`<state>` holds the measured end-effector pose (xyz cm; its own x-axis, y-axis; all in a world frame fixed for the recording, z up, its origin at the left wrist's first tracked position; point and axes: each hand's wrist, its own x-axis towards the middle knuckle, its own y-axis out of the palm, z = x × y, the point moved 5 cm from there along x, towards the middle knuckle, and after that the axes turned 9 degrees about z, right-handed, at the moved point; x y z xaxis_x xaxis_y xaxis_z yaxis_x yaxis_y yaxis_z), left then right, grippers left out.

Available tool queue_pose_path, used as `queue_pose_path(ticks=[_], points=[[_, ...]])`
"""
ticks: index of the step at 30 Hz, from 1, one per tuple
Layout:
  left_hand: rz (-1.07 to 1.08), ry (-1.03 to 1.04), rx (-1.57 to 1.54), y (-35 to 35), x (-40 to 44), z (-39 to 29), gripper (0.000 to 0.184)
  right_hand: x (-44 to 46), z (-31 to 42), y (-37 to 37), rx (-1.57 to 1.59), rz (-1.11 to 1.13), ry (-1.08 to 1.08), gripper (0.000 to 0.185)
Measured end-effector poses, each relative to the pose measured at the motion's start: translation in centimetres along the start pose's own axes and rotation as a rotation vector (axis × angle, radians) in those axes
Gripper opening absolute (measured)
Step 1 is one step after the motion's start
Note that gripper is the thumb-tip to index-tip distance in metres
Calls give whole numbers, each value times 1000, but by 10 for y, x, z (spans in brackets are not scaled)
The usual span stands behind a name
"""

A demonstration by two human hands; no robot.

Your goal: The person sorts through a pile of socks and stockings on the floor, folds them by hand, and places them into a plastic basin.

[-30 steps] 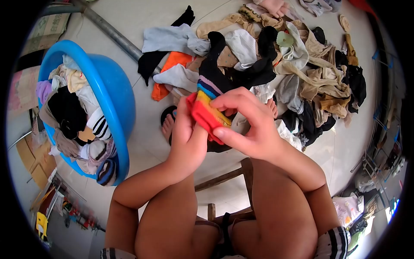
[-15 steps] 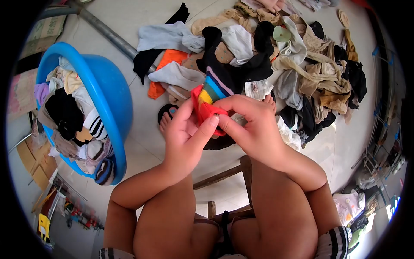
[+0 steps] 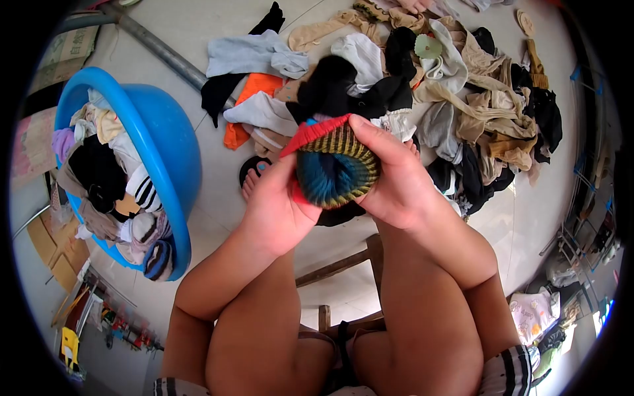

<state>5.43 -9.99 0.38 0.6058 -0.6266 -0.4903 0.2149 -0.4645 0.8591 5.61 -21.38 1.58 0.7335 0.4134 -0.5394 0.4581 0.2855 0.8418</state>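
A striped sock (image 3: 337, 170) with a red cuff is held between my two hands, its opening facing me and showing blue and yellow-green ribbed knit inside. My left hand (image 3: 274, 204) grips its left edge, the fingers partly hidden behind the cuff. On the other side my right hand (image 3: 399, 175) pinches the edge, thumb on top. Just beyond the sock lies black fabric (image 3: 330, 86), part of a spread of socks on the floor. An orange piece (image 3: 261, 86) and a grey-blue sock (image 3: 251, 56) lie to the left of it.
A blue basin (image 3: 162, 142) with socks inside tilts at the left. Tan stockings (image 3: 489, 119) lie heaped at the right, near a brush (image 3: 533, 56). A metal pole (image 3: 158, 49) crosses the upper left. Another person's hand (image 3: 415, 5) shows at the top edge.
The sock's cuff has been spread open and turned toward me, so its inside shows. My hands have moved apart around it, and its striped outer length is no longer visible.
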Motion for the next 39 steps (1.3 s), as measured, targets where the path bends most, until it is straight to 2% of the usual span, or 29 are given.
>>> queue_pose_path(ticks=[1, 2, 3, 4, 5, 7, 9, 10, 11, 14, 15, 16, 19, 21, 22, 23, 24, 25, 27, 28, 29, 31, 32, 33, 34, 35, 36, 37, 39], points=[[121, -67, -3, 9, -1, 5, 33, 1, 0, -1, 0, 0, 0, 22], [-6, -155, 25, 12, -4, 5, 33, 1, 1, -4, -70, -1, -3, 20], [-5, -156, 26, 14, -10, 5, 33, 3, 0, -7, -139, -2, -6, 18], [161, -324, 221, 21, -20, 11, 32, 6, -5, -15, -210, -16, 20, 16], [329, -491, 417, 30, -27, 14, 31, 8, -11, -11, -415, -52, 8, 19], [659, -845, 352, 56, -41, 12, 53, 12, -37, -1, -609, 61, 4, 24], [800, -898, 257, 75, -47, 12, 57, 10, -57, 10, -782, 264, 222, 22], [797, -873, 218, 79, -46, 15, 59, 9, -61, 22, -926, 388, 125, 27], [769, -846, 186, 80, -42, 19, 61, 6, -62, 25, -885, 390, 176, 28], [560, -721, 92, 72, -27, 29, 68, 3, -60, 19, -718, 275, 264, 31], [486, -679, 74, 68, -20, 30, 70, 4, -55, 7, -609, 156, 269, 35], [385, -628, 78, 61, -15, 31, 72, -1, -35, 3, -397, 40, 277, 32], [141, -463, 324, 37, 3, 16, 78, -18, 16, -24, -331, -231, -292, 24], [38, -368, 664, 17, 10, 1, 89, -43, 51, -15, -599, -484, -584, 25], [39, -367, 663, 17, 7, -2, 89, -52, 64, 5, -581, -521, -753, 26], [119, -288, 603, 26, 4, -8, 90, -61, 75, 18, -823, -342, -945, 21], [195, -210, 541, 36, 1, -12, 91, -60, 73, 22, -833, -278, -1014, 10], [230, -168, 498, 47, -1, -11, 100, -57, 68, 27, -842, -213, -1081, 12], [244, 40, 623, 56, -4, -9, 98, -42, 32, 35, -1167, 60, -795, 30], [121, 130, 938, 58, -3, -25, 85, -33, 12, 36, -1095, 164, -727, 36], [48, 228, 1223, 64, -9, -36, 64, -30, 10, 36, -1014, 206, -679, 38], [-168, 378, 1377, 49, -37, -65, 46, -25, 11, 36, -823, 317, -527, 43], [-348, 638, 1530, 38, -67, -89, 31, -24, 21, 30, -1023, 315, -622, 49], [-602, 854, 1751, 41, -107, -121, 30, -26, 33, 19, -1110, 224, -727, 49], [-872, 1072, 1956, 50, -142, -148, 29, -30, 49, 3, -1269, 39, -743, 47], [-868, 1069, 1958, 51, -154, -165, 29, -33, 64, -17, -1353, -139, -699, 46], [-925, 1080, 2093, 56, -162, -176, 30, -35, 75, -38, -1442, -318, -669, 48], [-983, 1087, 2228, 61, -169, -185, 31, -37, 83, -62, -1583, -434, -549, 52], [-1098, 1091, 2501, 62, -184, -204, 34, -37, 76, -89, -1709, -489, -502, 55]])
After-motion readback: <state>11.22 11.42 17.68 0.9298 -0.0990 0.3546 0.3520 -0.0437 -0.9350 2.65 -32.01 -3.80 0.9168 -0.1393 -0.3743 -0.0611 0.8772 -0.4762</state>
